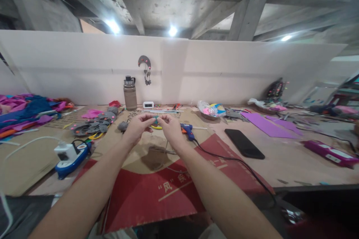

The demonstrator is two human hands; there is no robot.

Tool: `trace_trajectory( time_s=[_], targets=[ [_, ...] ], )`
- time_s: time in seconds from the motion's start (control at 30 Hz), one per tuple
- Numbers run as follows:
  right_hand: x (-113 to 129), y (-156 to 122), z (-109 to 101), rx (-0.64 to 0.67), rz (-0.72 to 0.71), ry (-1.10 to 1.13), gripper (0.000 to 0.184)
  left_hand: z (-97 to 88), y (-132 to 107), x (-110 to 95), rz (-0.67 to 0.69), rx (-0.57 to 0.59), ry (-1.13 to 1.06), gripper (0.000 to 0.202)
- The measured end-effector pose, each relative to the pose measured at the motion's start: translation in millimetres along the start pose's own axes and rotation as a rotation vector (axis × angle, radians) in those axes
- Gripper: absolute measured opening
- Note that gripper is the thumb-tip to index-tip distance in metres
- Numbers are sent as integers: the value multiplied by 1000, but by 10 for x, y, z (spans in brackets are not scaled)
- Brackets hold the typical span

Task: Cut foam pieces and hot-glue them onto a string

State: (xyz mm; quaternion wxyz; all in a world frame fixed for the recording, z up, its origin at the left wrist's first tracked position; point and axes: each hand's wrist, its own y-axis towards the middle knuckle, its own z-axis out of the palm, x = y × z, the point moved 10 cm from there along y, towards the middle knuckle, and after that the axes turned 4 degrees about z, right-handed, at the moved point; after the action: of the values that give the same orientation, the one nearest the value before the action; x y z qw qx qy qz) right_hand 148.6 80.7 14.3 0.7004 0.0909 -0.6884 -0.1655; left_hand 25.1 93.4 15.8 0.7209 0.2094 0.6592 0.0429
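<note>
Over the middle of the table, my left hand [138, 127] and my right hand [170, 129] meet at the fingertips. Both pinch a small teal piece [155, 119], too small and too covered to name further. A thin pale cord [165, 149] runs down below my right hand onto the brown and red cardboard [157, 194]. Just right of that hand lies a blue and orange glue gun [188, 130] with a black cable. Partly hidden behind my fingers is something yellow, perhaps scissor handles. A grey ball [122, 126] rests left of my left hand.
Grey felt pieces [94, 123] and a blue power strip [74, 158] lie left; a bottle [130, 93] and small clock [148, 105] stand behind. A black phone [244, 143], purple sheets [269, 125] and a foil-like bowl [211, 115] are on the right.
</note>
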Motion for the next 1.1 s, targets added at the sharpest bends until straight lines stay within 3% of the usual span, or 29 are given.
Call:
trace_trajectory(
  time_s=[0.3, 0.47, 0.73, 1.1],
  targets=[
    [84, -36, 5, 5, -59, -64, 18, -21, -29, -186, 143, -10, 201, 24],
    [100, -81, 63, 44, -58, -51, 18, -64, -28, -162, 90, -35, 133, 21],
    [-1, -24, -2, -10, 4, -6, 18, -29, -17, -30, -40, -34, -167, 31],
    [-12, -34, -12, -15, 10, -24, 20, -48, -14, -112, 34, -24, -10, 24]
  ],
)
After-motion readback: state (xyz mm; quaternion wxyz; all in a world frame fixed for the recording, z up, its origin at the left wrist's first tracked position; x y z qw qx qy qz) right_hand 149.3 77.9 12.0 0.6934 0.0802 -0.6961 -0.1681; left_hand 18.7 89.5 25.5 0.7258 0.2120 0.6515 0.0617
